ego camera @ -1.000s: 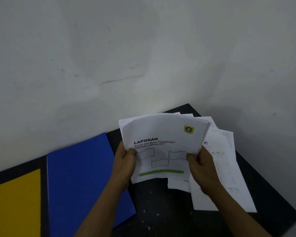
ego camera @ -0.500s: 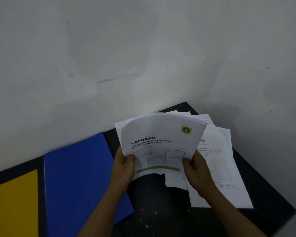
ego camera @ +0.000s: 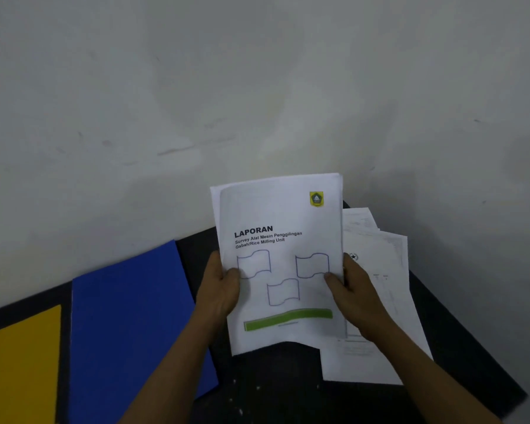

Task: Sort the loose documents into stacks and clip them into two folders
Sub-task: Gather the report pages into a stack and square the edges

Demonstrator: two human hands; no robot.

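A stack of white sheets topped by a "LAPORAN" cover page (ego camera: pixel 283 240) stands nearly upright above the black table (ego camera: pixel 288 393). My left hand (ego camera: pixel 221 286) grips its left edge, thumb on the front. My right hand (ego camera: pixel 352 295) grips its right edge the same way. More loose documents (ego camera: pixel 380 270) lie spread on the table behind and to the right of the held stack. A blue folder (ego camera: pixel 129 316) lies shut to the left, and a yellow folder (ego camera: pixel 19 362) lies at the far left.
A pale grey wall (ego camera: pixel 257 87) rises directly behind the table. The table's right edge (ego camera: pixel 487 362) runs diagonally just past the loose papers. Dark tabletop shows below the held stack.
The held stack was bowed and tilted forward; now it is straightened and raised nearly upright, with its edges lined up. Both hands keep their grip on its sides.
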